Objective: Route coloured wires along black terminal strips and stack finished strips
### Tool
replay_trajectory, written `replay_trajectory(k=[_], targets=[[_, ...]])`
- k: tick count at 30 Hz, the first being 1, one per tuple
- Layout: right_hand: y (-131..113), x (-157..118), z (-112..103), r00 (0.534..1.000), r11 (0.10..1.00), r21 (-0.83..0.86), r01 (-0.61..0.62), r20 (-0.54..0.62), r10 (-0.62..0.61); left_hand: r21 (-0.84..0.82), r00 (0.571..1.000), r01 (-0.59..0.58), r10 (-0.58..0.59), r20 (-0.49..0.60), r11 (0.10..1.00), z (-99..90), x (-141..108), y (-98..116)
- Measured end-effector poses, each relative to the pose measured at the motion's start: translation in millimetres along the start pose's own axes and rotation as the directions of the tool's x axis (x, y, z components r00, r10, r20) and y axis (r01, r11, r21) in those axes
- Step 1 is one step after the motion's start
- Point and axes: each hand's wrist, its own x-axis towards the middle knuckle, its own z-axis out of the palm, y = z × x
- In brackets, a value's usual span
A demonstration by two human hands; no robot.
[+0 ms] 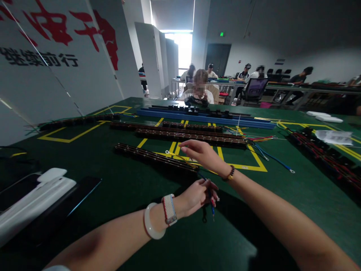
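Left hand [199, 194] grips wires [213, 212]; wall lettering [55, 60] reads "继续前行".

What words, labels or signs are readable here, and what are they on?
"继续前行": black lettering, white wall panel on the left; slightly blurred.
"油干": large red lettering above it; another character is cut off at the picture's edge.
Too small to read: the green sign and the small wall plate at the back.

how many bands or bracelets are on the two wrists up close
3: a woven wristband nearest the left hand, a white bangle farther up that arm, and a dark beaded bracelet by the right hand.
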Motion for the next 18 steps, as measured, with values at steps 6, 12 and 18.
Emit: replay_trajectory(k=[6, 12, 18], targets=[[53.5, -56.5, -41.9, 0.969, 0.976, -0.038, -0.216, -0.132, 0.209, 0.063, 0.999, 0.042, -0.042, -0.001, 0.997, 2.2, -7.4, 7.4], [94.2, -96.8, -30.8, 0.986, 0.964, -0.210, -0.163, 0.000, 0.167, 0.162, 0.996, 0.087, -0.080, -0.046, 0.983, 5.0, -6.9, 12.1], [94.6, -92.8, -25.7, 0.991, 0.971, -0.212, -0.111, 0.046, 0.123, 0.815, 0.975, 0.194, -0.200, -0.097, 0.546, -9.9, -12.3, 41.6]])
